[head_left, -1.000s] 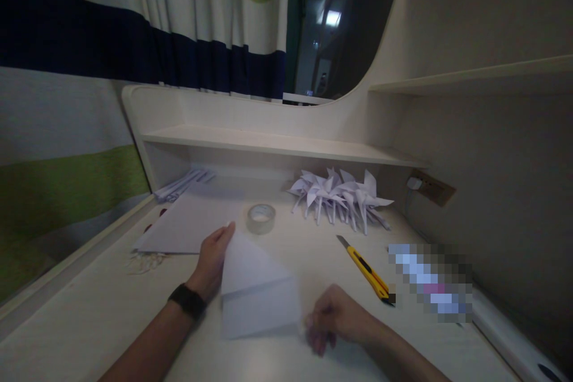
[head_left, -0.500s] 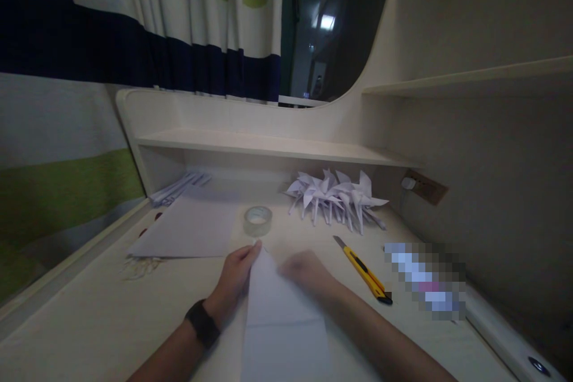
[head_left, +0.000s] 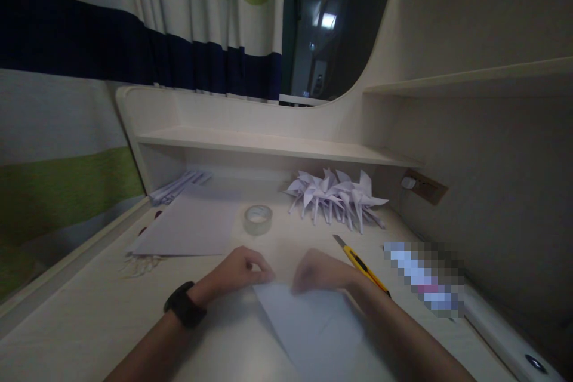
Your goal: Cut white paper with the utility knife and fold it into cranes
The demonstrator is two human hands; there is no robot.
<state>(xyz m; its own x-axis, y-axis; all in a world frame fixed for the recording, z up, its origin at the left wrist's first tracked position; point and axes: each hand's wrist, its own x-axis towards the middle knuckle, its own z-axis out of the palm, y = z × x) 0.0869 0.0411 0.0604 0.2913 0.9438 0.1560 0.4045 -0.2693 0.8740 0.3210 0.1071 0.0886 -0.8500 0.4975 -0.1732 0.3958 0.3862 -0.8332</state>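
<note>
a folded white paper [head_left: 313, 325] is pressed flat on the tabletop [head_left: 89, 322] at 6 o'clock. its far edge is pinched by the left hand [head_left: 239, 271], grip curled, and by the right hand [head_left: 320, 271], grip closed. a tape roll [head_left: 258, 218] lies at 12 o'clock, a yellow cutter [head_left: 360, 262] at 2 o'clock.

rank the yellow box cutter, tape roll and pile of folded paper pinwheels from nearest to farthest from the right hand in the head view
From the right hand:
1. Yellow box cutter, just to its right, partly behind the wrist.
2. Tape roll, up and to the left.
3. Folded paper pinwheels, at the back under the shelf.
</note>
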